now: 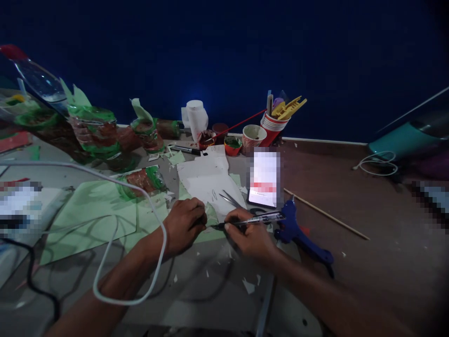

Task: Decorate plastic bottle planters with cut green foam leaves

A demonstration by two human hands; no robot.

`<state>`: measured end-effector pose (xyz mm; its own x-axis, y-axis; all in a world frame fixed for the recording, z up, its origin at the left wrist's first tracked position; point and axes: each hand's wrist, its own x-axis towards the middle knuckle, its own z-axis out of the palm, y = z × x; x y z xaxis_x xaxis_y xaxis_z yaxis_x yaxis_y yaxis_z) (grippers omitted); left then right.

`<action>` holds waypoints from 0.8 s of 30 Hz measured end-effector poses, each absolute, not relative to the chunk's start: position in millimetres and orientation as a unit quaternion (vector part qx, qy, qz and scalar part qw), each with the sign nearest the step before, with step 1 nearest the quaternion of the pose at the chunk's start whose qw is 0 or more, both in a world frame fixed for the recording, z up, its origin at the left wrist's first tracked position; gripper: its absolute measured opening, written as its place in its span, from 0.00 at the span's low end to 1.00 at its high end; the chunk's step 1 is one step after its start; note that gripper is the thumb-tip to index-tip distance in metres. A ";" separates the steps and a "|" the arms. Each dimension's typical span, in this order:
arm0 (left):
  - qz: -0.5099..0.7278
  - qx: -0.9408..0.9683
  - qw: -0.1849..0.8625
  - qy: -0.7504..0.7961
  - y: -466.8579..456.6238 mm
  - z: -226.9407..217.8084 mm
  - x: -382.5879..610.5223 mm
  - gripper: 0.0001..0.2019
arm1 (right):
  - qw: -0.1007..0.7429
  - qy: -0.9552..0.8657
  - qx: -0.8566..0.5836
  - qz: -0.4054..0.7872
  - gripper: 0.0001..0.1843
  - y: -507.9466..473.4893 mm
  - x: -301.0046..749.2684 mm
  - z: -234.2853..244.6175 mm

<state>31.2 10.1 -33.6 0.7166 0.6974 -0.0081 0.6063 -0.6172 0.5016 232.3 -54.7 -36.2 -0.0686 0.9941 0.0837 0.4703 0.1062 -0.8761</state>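
My right hand (250,236) grips a pen (261,218) with a clear barrel, its dark tip pointing left. That tip is close to a small piece of pale green paper (211,215). With fingers curled, my left hand (185,224) pinches the left edge of this piece; the fingertips are partly hidden. Beyond the hands lies a white sheet (201,180) with a small drawn outline. Scissors (233,200) rest on it, blades pointing away. Just right of my right hand is a blue glue gun (298,234).
A lit phone (264,182) stands behind the glue gun. Cups of paint (232,145) and a red cup of tools (275,126) line the wall. Painted bottle pieces (93,131) are at left. A white cable (157,224) loops over my left forearm. A wooden stick (326,214) lies right.
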 end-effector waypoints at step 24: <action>0.110 0.900 0.239 0.346 11.2 -34.9 29.1 0.04 | 0.340 -0.666 -0.571 0.339 0.05 -54.7 232.7 -40.1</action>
